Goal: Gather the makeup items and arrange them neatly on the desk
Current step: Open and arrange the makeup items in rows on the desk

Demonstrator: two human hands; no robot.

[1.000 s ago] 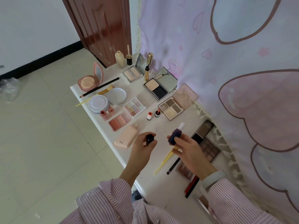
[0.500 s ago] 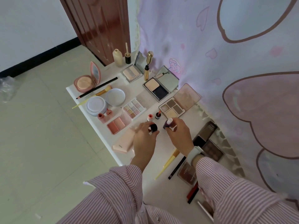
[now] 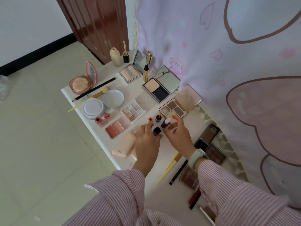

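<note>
A: Entry, head view; both hands over the middle of the white desk [image 3: 76, 101]; left hand [image 3: 147, 137] pinches a small dark cap [image 3: 156, 130] between thumb and fingertips; right hand [image 3: 177, 132] has its fingers curled round a small purple bottle [image 3: 165, 123] with a pale top.

B: Orientation of the bottle?

A: Long axis close to upright, pale top tilted slightly toward the far side; base appears at or just above the desk surface; contact cannot be confirmed.

B: Where does it lie relative to the row?

A: Just beside two small uncapped bottles: a red one [image 3: 150, 119] on the left and a dark one [image 3: 158, 118] next to it; the purple bottle sits on the right end of that pair, just in front of the brown eyeshadow palette [image 3: 173, 109].

B: The relation the next move depends on?

A: Judgement: the cap is to the left of and nearer the person than the bottle's neck, very near it; cap opening must meet the neck along the bottle's upright axis; left hand is the nearer one to carry it across; right hand would steady the bottle.

B: Risk?

A: Judgement: the neighbouring small bottles stand close; a sideways nudge could tip them.
</note>
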